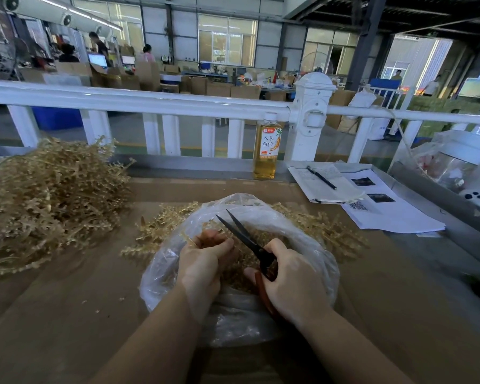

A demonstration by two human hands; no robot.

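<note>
Sprig trimming on the bench (67, 314). Left hand (203, 261): fingers (219, 243) curled round a tan sprig (187, 237) above the mouth of a clear plastic bag (233, 322) at centre; right hand (291, 278): fingers closed round the reddish handles of the scissors (241, 234), black blades parted just beside the sprig; a heap of sprigs (47, 195) lies far left; behind, a bottle (266, 151) labelled "人参枸杞"; right, printed sheets (394, 214) bearing a QR code; a pen (321, 177) on a notebook.
</note>
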